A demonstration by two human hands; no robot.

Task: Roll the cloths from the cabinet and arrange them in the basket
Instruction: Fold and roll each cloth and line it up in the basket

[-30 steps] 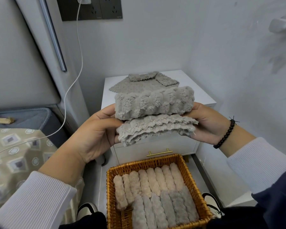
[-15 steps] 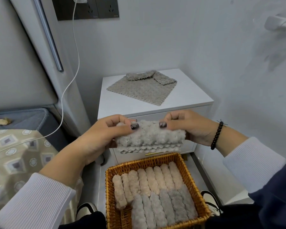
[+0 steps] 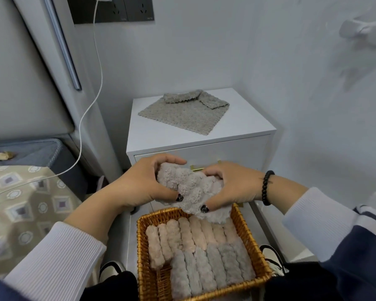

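The left hand [image 3: 143, 183] and right hand [image 3: 232, 187] squeeze a fluffy gray cloth [image 3: 189, 187] between them, just above the basket [image 3: 243, 222]; it looks soft, light and floppy; holding both ends should stop it unrolling.

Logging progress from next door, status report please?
Left hand and right hand both grip grey cloth, part-rolled, over basket back rim. One cloth on cabinet. Nothing blocking.

Two hands [image 3: 139, 183], one basket [image 3: 251, 240], two loose cloths [image 3: 182, 114].
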